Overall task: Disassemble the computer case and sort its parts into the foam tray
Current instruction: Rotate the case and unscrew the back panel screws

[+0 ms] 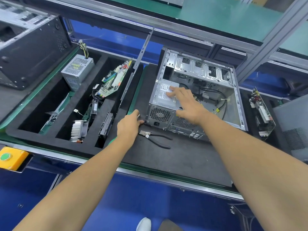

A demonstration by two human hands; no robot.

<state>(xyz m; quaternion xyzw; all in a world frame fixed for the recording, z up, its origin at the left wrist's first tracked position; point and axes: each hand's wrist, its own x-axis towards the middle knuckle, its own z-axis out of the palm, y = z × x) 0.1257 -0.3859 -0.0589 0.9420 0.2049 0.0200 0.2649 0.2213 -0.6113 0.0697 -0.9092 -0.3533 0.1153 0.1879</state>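
Computer case [198, 90] is lying on its side on the black mat at the middle of the worktop [175, 164], toward the far edge, its open side facing up. Its long axis is running from the near edge toward the far edge, with the rear panel of ports and fan grilles facing the person. Right hand [185, 104] is resting flat, fingers spread and straight, on the power supply [166, 95] still seated in the case's near left corner. Left hand [130, 124] is pinching what looks like a small metal tool or screw at the case's near left corner. Judging from this, the power supply's rear screws are being undone; next it likely needs lifting out, with its cables freed. Foam tray [50, 135] is sitting toward the left edge, already holding parts. Pliers [156, 138] are lying just in front of the case.
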